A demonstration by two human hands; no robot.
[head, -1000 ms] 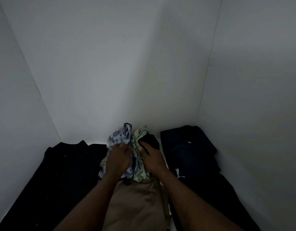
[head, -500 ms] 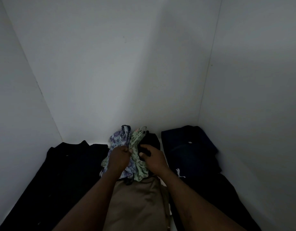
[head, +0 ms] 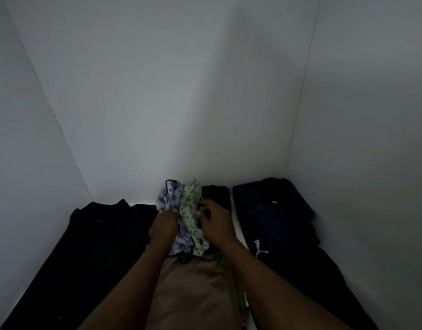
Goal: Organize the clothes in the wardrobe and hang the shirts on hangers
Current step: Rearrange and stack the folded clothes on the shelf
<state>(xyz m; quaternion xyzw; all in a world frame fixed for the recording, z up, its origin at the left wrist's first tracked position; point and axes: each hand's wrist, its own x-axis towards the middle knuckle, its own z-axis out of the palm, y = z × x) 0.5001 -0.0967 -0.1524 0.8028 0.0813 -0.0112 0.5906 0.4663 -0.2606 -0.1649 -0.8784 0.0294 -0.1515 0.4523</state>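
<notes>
Two bunched garments, a lilac print cloth (head: 170, 201) and a green print cloth (head: 192, 217), stand pressed together at the middle of a wardrobe shelf (head: 239, 231), toward its far wall. The lilac piece sits left of the green one, and both trail down toward the near side onto a tan garment (head: 195, 289) that lies flat in the centre foreground. A black fold (head: 217, 194) shows just behind and right of the green cloth.

A black pile (head: 86, 246) covers the left part of the shelf from the far corner to the near edge. On the right lies a navy pile (head: 271, 210), with a dark garment bearing a white leaping-cat logo (head: 260, 247) just in front of it and running to the near right.

Plain white walls (head: 181, 91) close the compartment at the back and on both sides; the light is dim.

The left hand (head: 164, 226) is curled closed around the lilac cloth, knuckles up. The right hand (head: 216, 221) is bent over the right side of the green cloth, thumb and fingertips pinching its edge against the black fold. Both bare forearms reach in from the near edge.
</notes>
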